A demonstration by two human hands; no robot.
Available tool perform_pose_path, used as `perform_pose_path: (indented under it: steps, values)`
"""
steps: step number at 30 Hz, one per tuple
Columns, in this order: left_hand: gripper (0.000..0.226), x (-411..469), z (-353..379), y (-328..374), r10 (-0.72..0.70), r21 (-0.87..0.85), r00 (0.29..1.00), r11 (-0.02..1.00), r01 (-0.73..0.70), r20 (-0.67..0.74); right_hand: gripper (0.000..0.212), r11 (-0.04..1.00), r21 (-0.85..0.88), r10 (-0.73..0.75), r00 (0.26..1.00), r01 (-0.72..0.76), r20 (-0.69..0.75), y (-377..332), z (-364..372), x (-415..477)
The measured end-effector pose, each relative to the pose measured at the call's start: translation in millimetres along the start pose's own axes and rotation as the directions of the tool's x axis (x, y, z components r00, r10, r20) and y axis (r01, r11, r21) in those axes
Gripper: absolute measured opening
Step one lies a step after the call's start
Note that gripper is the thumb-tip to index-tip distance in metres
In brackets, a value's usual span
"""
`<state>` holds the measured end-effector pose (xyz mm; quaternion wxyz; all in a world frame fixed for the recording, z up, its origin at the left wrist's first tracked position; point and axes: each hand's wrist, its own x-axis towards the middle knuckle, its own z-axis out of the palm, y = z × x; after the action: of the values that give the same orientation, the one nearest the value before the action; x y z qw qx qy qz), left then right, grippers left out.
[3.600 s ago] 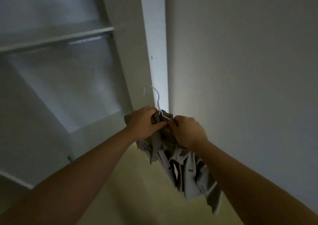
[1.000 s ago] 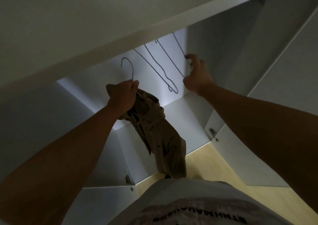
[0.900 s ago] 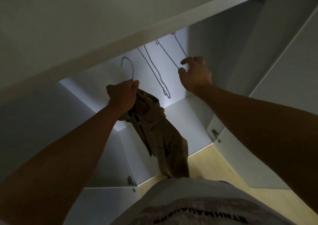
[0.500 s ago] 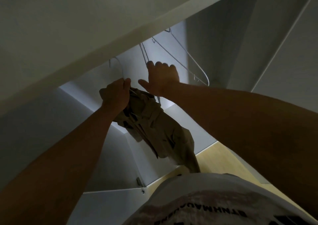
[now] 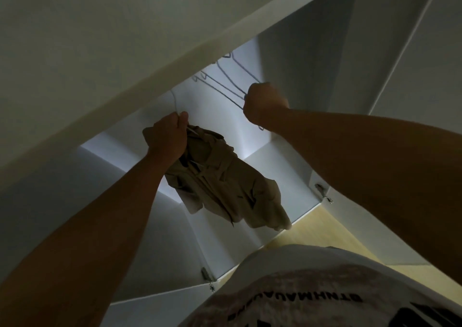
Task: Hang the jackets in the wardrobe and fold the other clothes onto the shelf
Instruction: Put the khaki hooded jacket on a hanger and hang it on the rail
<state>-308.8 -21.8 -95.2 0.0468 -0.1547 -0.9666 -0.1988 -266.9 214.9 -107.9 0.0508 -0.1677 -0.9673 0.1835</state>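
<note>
A beige jacket (image 5: 225,184) hangs on a white wire hanger (image 5: 175,103) inside the open wardrobe. My left hand (image 5: 166,139) grips that hanger at its neck, just under the hook, which reaches up behind the wardrobe's top panel (image 5: 150,81). The rail is hidden behind that panel. Several empty wire hangers (image 5: 225,81) hang to the right. My right hand (image 5: 265,104) is curled round their lower wires and holds them off to the right.
The white wardrobe's right inner wall (image 5: 300,64) and an open door (image 5: 412,51) stand at the right. Hinges (image 5: 321,189) show on the door edges. Pale wooden floor (image 5: 312,224) lies below. My white printed shirt (image 5: 312,289) fills the bottom.
My right hand went from the middle, next to my left hand, back to the right and closed on the empty hangers. The jacket's hanger hook rose up behind the top panel.
</note>
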Motion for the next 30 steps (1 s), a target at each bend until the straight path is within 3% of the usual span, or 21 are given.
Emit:
perform_pose_path:
  steps: [4, 13, 17, 19, 21, 23, 25, 27, 30]
  values:
    - [0.054, 9, 4, 11, 0.025, 0.005, 1.0, 1.0, -0.025, -0.002, 0.02, 0.997, -0.063, 0.05, 0.999, -0.049, 0.013, 26, -22, 9]
    - [0.052, 21, 7, 36, 0.109, -0.009, 0.993, 0.994, -0.109, -0.035, 0.041, 0.955, 0.14, 0.278, 0.954, -0.263, -0.108, 92, -58, 30]
    - [0.051, 26, 10, 46, 0.113, -0.055, 0.993, 0.992, -0.115, -0.04, 0.065, 0.947, 0.016, 0.318, 0.936, -0.319, -0.153, 87, -52, 17]
    - [0.051, 27, 12, 51, 0.1, -0.078, 0.995, 0.992, -0.102, -0.03, 0.057, 0.962, -0.008, 0.269, 0.947, -0.274, -0.174, 77, -49, 5]
    - [0.051, 27, 13, 56, 0.095, -0.091, 0.995, 0.991, -0.096, -0.021, 0.042, 0.991, 0.045, 0.132, 0.983, -0.127, -0.129, 63, -44, -9]
    - [0.053, 28, 13, 62, 0.083, -0.103, 0.997, 0.991, -0.083, -0.006, 0.057, 0.987, 0.134, -0.09, 0.996, 0.088, 0.011, 45, -39, -26]
    - [0.052, 30, 12, 67, 0.066, -0.104, 0.998, 0.992, -0.065, -0.001, 0.065, 0.95, 0.225, -0.245, 0.964, 0.218, 0.103, 28, -35, -46]
    - [0.048, 33, 11, 72, 0.041, -0.102, 0.999, 0.994, -0.041, -0.011, 0.062, 0.94, 0.231, -0.279, 0.956, 0.252, 0.094, 18, -29, -61]
    - [0.051, 38, 9, 79, -0.004, -0.14, 1.0, 0.99, 0.002, -0.012, 0.038, 0.963, 0.13, -0.242, 0.97, 0.237, 0.023, 19, -13, -74]
